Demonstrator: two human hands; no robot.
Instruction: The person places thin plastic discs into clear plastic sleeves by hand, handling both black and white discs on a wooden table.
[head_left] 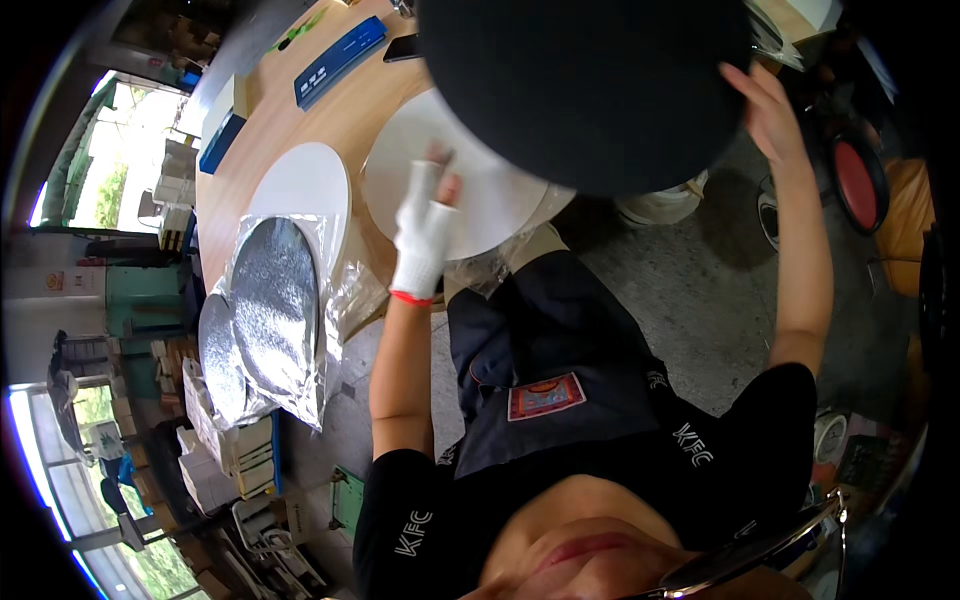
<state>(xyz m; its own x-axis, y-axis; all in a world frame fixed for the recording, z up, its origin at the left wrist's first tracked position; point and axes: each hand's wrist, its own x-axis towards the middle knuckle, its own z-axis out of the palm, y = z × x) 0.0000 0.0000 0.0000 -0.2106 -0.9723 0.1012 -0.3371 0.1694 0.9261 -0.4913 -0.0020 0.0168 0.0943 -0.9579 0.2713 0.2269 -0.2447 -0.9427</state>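
A large black round board (590,90) is in my right hand (772,115), which grips it at its right edge. The board is raised over the right part of the table and covers much of what lies behind it. My left hand (424,225) wears a white glove with bare fingertips and a red cuff. Its fingers are apart, slightly blurred, above a translucent white round sheet (490,215) at the table's near edge. Left of this sheet lies another white disc (315,180). Silver round boards (275,285) in clear plastic wrap overlap that disc and overhang the edge.
On the wooden table (262,115) lie a long blue box (340,62), a blue-and-white box (222,125) and a dark phone (402,48). A white bucket (665,203) stands on the floor under the black board. A red round item (856,182) is at the right. Stacked cartons (215,465) stand at the left.
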